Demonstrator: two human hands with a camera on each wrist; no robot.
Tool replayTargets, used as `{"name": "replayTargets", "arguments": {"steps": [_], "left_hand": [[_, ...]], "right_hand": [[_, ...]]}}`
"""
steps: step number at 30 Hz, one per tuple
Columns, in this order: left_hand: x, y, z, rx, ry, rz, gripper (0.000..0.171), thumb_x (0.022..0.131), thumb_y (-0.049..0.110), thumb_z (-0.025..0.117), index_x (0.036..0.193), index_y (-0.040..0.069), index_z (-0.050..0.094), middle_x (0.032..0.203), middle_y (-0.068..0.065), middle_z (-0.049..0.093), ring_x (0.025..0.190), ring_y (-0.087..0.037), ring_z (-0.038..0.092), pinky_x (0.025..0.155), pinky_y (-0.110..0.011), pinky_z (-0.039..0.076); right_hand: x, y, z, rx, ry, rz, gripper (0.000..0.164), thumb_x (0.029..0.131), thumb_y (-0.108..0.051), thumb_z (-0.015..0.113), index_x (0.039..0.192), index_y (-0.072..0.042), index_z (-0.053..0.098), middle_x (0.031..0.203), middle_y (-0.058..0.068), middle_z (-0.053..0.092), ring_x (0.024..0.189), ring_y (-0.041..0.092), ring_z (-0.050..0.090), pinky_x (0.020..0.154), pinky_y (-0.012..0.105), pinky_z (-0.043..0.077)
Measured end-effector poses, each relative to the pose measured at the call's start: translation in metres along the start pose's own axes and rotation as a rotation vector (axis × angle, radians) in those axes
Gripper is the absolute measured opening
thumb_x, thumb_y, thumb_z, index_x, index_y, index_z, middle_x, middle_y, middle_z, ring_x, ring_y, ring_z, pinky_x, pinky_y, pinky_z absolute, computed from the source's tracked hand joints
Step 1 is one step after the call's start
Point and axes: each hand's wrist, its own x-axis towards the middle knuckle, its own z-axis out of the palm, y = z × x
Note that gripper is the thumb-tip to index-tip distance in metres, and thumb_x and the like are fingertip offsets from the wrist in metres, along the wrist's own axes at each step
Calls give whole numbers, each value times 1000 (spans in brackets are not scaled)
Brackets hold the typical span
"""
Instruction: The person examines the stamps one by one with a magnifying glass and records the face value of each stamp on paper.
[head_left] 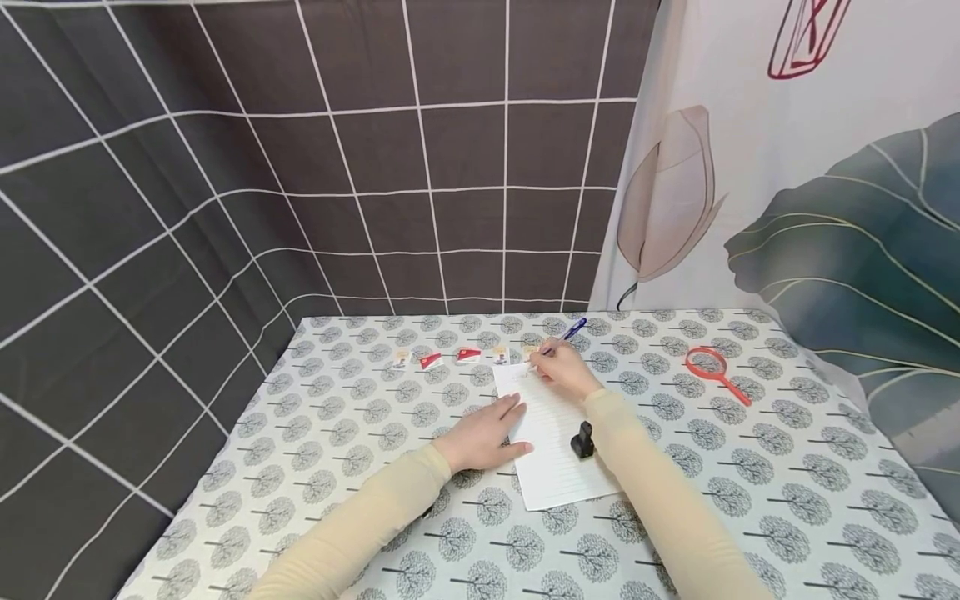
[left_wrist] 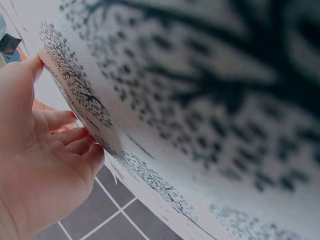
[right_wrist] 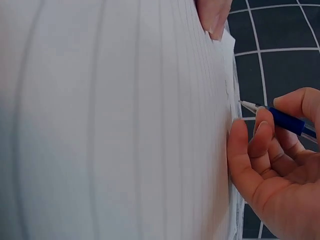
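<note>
At the left of the patterned tablecloth, a row of small cards is laid out beyond the left hand. By this hand, with fingers extended and nothing gripped, the left edge of the lined paper is touched. The paper, placed centrally, may be judged light, thin and easily creased or slid, best steadied flat by an edge. In the right hand a blue pen is pinched over the paper's far end; it looks light, stiff and smooth, best taken near the tip. A small black object is set on the paper, and a red magnifying glass is seen farther right, in the head view only. The pen's pale tip, obscured there, is shown by the right wrist view, though whether the paper is touched cannot be told.
</note>
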Motion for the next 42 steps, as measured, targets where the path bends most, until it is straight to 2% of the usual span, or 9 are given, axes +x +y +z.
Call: {"name": "replayTargets", "arguments": {"steps": [10,18,22,24,28,32,38,40,42], "left_hand": [[1,-5,5,-7,-10,-9,78,102,60,43,158,6,31,165,-14,24,150,-27,28,121,-38,28],[0,-7,6,-20,-23,11,80,101,61,43,159,7,29,166,-13,21,151,-27,26,122,-38,26],[-1,-9,5,-15,-25,28,80,101,61,43,159,7,29,166,-13,20,151,-26,25,122,-37,25],[-1,-9,5,-13,-21,35,80,101,61,43,159,8,29,166,-12,21,151,-26,25,122,-37,25],[-1,-9,4,-10,-26,52,80,101,62,43,159,9,28,167,-11,19,151,-25,23,122,-36,23],[-2,-8,3,-14,-32,66,80,101,62,43,160,10,28,167,-10,19,152,-24,23,122,-37,23],[-4,-6,1,-28,-47,87,80,101,60,45,160,10,27,167,-10,18,152,-25,23,122,-37,23],[-4,-6,1,-27,-47,94,80,101,60,45,160,10,27,167,-10,18,152,-25,22,123,-37,22],[-4,-6,1,-26,-46,101,79,101,60,45,160,10,27,167,-10,18,152,-24,22,123,-36,22]], "right_hand": [[-6,1,-30,-188,72,-26,22,97,-25,58,110,-7,58,89,10,68,77,19,59,75,30,50],[-14,-2,-59,-170,98,-42,16,98,-19,60,109,-8,56,105,15,65,86,24,58,73,30,48],[-17,-4,-73,-136,102,-103,17,98,-12,61,111,-2,56,110,20,64,93,31,60,76,31,49],[-19,-5,-80,-128,104,-138,18,98,-9,62,113,0,57,113,21,63,101,33,60,83,33,49],[-22,0,-91,-176,111,-280,19,96,-1,62,113,6,58,113,26,64,107,39,61,93,42,51],[-26,9,-100,-257,125,-400,17,94,2,65,109,8,59,105,26,66,99,41,63,90,46,52],[-30,24,-112,-405,118,-479,14,93,4,67,105,5,60,96,23,68,88,40,65,81,54,55],[-30,28,-115,-458,110,-474,16,91,6,67,106,6,61,92,22,67,83,37,64,79,53,56],[-29,32,-119,-518,98,-422,17,91,7,65,108,5,62,88,17,65,75,29,60,73,47,55]]}}
